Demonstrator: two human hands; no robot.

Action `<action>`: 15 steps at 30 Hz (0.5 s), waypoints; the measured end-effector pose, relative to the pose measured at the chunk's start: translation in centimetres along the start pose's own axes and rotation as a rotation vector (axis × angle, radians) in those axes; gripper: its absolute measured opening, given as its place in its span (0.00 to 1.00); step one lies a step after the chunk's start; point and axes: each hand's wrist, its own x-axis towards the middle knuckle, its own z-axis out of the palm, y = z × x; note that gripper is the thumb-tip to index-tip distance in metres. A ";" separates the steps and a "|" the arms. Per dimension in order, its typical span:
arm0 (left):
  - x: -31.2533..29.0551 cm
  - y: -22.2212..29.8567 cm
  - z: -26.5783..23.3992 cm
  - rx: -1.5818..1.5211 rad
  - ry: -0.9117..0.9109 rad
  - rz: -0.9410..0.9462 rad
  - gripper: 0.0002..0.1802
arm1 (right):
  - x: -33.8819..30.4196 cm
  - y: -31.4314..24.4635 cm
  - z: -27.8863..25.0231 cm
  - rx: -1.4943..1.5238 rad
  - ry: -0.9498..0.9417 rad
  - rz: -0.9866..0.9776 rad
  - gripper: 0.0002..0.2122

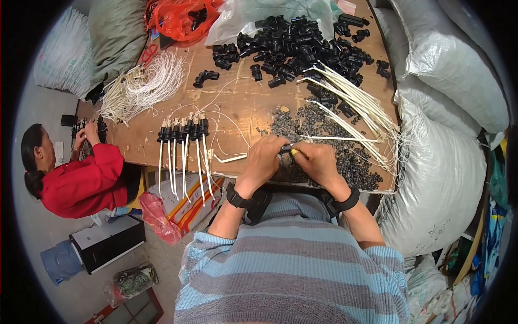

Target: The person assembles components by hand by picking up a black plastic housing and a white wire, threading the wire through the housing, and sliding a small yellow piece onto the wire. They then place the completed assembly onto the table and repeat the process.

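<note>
At the table's near edge, my left hand (263, 161) is closed around a small black plastic fitting (285, 148). My right hand (319, 162) pinches close against the fitting's right end. Something small and yellow (294, 152) shows at its thumb tip; what those fingers hold is hidden. A white tube (231, 159) with a thin cord lies just left of my left hand. Beyond my right hand, another white tube (345, 139) lies across a spread of small black parts (350, 162). Farther left, several black fittings with white tubes (183, 132) hang over the edge.
Black elbow-shaped fittings (291, 46) are heaped at the back of the wooden table (226, 116). White tubes (356, 102) lie in a bundle on the right, corded ones (145, 89) on the left. Full white sacks (437, 183) press the right edge. A co-worker in red (81, 178) sits at left.
</note>
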 end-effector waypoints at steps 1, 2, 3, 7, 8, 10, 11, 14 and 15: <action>0.0 -0.1 0.1 0.001 0.001 -0.002 0.25 | 0.0 0.0 0.1 0.001 -0.001 -0.001 0.06; 0.0 -0.3 0.3 -0.043 0.016 0.001 0.25 | 0.0 0.0 0.2 0.061 0.024 0.010 0.06; 0.0 -0.5 0.4 -0.086 0.032 0.004 0.25 | 0.0 0.0 0.3 0.121 0.049 0.022 0.08; 0.2 0.4 -0.4 -0.225 -0.171 -0.107 0.28 | -0.4 0.1 0.0 0.203 -0.164 -0.062 0.10; 0.3 0.4 -0.4 -0.309 -0.108 -0.129 0.28 | -0.5 0.1 0.0 0.203 -0.163 -0.063 0.10; 0.3 0.1 -0.4 -0.390 -0.042 -0.149 0.28 | -0.5 0.0 0.3 0.090 -0.092 -0.017 0.08; 0.1 -0.6 -0.3 -0.298 0.046 -0.033 0.27 | -0.5 0.0 0.3 0.090 -0.091 -0.021 0.08; -0.1 -0.5 0.2 -0.169 0.208 0.107 0.21 | -0.4 -0.3 0.3 0.058 -0.053 -0.046 0.06; -0.2 0.0 0.3 -0.261 0.244 0.055 0.19 | -0.3 -0.5 0.1 0.055 -0.045 -0.045 0.06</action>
